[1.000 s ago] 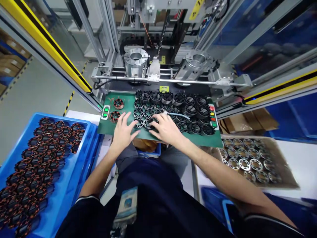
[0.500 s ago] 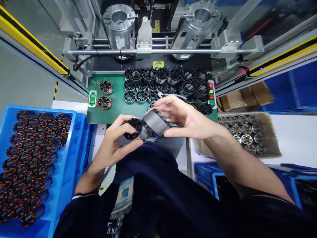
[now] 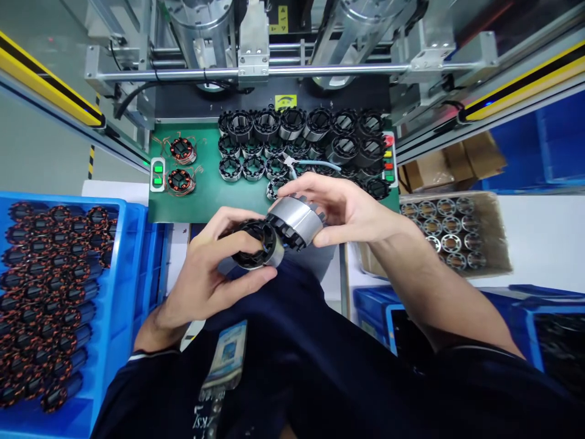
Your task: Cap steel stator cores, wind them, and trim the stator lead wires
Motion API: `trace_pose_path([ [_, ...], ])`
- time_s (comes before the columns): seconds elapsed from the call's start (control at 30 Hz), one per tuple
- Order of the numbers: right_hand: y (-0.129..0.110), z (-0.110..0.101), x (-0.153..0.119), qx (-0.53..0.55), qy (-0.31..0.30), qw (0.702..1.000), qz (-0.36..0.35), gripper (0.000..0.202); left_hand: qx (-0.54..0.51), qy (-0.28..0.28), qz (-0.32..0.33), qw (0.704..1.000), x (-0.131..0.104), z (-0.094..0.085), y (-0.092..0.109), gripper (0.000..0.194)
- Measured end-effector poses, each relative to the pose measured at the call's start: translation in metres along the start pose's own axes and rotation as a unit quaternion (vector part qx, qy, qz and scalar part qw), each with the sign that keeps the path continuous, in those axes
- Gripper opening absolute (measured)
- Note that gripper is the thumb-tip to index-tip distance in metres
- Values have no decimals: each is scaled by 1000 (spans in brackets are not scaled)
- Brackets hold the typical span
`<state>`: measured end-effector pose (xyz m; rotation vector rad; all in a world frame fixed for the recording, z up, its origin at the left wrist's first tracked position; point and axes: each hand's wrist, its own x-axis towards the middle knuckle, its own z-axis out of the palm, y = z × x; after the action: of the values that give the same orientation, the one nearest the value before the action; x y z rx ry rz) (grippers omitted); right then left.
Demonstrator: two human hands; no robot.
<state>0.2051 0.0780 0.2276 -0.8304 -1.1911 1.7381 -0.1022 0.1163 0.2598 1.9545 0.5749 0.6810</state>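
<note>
Near the front edge of the green work surface (image 3: 208, 204), my left hand (image 3: 219, 268) grips a ring-shaped core with black slotted lining (image 3: 273, 249), its index finger over the opening. My right hand (image 3: 351, 213) holds a second core with a silver outer wall (image 3: 296, 218), tilted, by its right end. The two cores meet or overlap between my hands. Behind them stand rows of similar black and silver cores (image 3: 253, 167), with side cutters with pale blue handles (image 3: 320, 163) lying on top.
Two copper-wound cores (image 3: 181, 180) lie at left on the green surface. A blue bin (image 3: 114, 292) of wound cores stands left, a carton (image 3: 500, 244) of metal rings right. Behind is a machine with a metal rail (image 3: 183, 74) and cylinders.
The right-hand core has turned, so its toothed lower end shows more. The left-hand core has shifted slightly right and tipped, showing its opening more. The whole view has shifted slightly.
</note>
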Motion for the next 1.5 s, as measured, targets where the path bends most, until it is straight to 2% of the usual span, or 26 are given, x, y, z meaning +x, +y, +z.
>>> trace_pose_path([
  [0.2, -7, 6, 5, 11, -5, 1000, 9, 71, -29, 5, 8, 1000, -1, 0, -1, 22],
  [0.4, -7, 16, 15, -15, 60, 996, 63, 62, -139, -11, -49, 989, 1, 6, -20, 26],
  [0.67, -12, 29, 28, -6, 109, 992, 69, 55, -262, -5, -97, 960, -1, 15, -41, 33],
  [0.83, -17, 19, 24, 52, 73, 990, 109, 56, -328, -6, -90, 940, -3, 16, -44, 25],
  [1.0, -12, 12, 24, 96, 49, 987, 118, 57, -323, -3, -101, 941, 2, 17, -48, 28],
  [1.1, -12, 7, 25, 55, 47, 991, 112, 60, -302, -3, -109, 947, 5, 16, -53, 32],
  [1.2, -32, -20, 29, -77, 84, 990, 77, 60, -288, -6, -113, 951, 3, 14, -60, 27],
  [1.27, -61, -57, 37, -221, 158, 962, 23, 60, -280, 5, -134, 951, -2, 13, -66, 20],
  [1.3, -79, -80, 42, -302, 208, 930, -6, 61, -273, 20, -155, 949, -4, 13, -70, 19],
  [1.37, -119, -128, 57, -466, 310, 828, -39, 64, -257, 52, -203, 943, -7, 14, -78, 20],
  [1.43, -155, -170, 75, -589, 373, 716, -22, 69, -243, 71, -233, 939, -8, 15, -83, 25],
  [1.47, -168, -187, 83, -624, 385, 680, -5, 71, -243, 74, -243, 936, -8, 16, -85, 28],
  [1.5, -178, -201, 91, -646, 387, 658, 10, 74, -253, 75, -253, 931, -9, 16, -87, 30],
])
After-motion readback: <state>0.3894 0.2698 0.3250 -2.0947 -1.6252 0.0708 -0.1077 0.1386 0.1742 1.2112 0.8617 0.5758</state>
